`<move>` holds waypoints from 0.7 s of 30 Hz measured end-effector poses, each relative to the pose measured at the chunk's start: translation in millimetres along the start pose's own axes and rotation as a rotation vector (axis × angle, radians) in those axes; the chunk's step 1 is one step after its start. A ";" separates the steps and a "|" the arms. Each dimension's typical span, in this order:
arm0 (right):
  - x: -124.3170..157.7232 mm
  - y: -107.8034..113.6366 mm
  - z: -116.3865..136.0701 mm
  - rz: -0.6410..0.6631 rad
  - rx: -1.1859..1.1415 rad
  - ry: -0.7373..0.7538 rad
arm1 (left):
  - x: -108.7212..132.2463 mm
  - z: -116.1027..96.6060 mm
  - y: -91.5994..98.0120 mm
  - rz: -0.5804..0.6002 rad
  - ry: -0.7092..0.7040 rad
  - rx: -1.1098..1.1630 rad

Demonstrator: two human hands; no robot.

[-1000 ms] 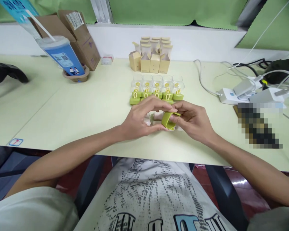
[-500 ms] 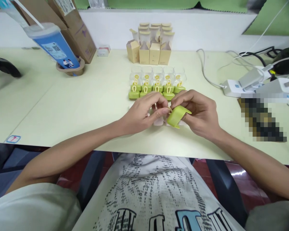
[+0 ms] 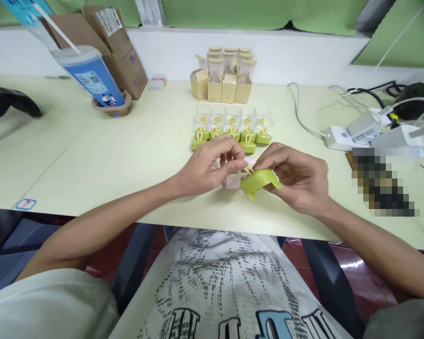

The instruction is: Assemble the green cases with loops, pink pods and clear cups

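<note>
Pale desk (image 3: 127,155): right hand (image 3: 300,181) pinches a green base (image 3: 258,182) just above the desktop, tilted toward the left hand (image 3: 208,167), whose fingertips press together on a small yellow loop (image 3: 248,169) at its top edge, apparently for fitting. Finished units (image 3: 233,132) sit behind.

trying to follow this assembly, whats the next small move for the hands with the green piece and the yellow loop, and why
Probably seat the yellow loop into the green base. The left hand pinches the loop right at the base's edge, the right hand holds the base tilted toward it, and the finished units behind show loops standing on green bases.
</note>
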State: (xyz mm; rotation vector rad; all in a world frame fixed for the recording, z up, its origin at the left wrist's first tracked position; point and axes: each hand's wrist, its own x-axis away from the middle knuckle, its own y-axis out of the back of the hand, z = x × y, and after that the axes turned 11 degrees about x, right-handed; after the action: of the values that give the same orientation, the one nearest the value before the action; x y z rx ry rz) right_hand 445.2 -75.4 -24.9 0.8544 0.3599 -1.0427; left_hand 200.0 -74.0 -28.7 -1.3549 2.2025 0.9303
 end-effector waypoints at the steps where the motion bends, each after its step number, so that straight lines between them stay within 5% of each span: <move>1: -0.3 -0.7 -2.1 -0.003 -0.013 0.002 | 0.2 1.6 -0.5 -0.017 -0.009 -0.009; 5: -1.2 -2.2 -10.8 -0.043 -0.008 -0.071 | 0.4 2.7 0.3 -0.069 0.038 -0.033; 8: -3.5 8.1 -20.6 -0.212 0.094 -0.134 | -0.2 4.2 7.7 -0.157 0.070 -0.059; 12: -5.9 42.1 -43.9 -0.351 0.490 -0.171 | -2.2 19.5 27.2 -0.329 0.064 -0.139; 16: -3.4 68.2 -72.6 -0.148 0.957 -0.036 | -3.1 43.9 47.7 -0.485 0.104 -0.235; 21: 1.1 68.9 -83.5 0.167 1.153 0.060 | -1.8 66.5 66.9 -0.597 0.163 -0.289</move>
State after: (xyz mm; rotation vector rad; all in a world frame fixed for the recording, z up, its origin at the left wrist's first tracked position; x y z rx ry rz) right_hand 515.7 3.4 -48.1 1.9014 -0.3256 -1.0332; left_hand 140.4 -4.7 -52.1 -2.1258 1.6304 0.9425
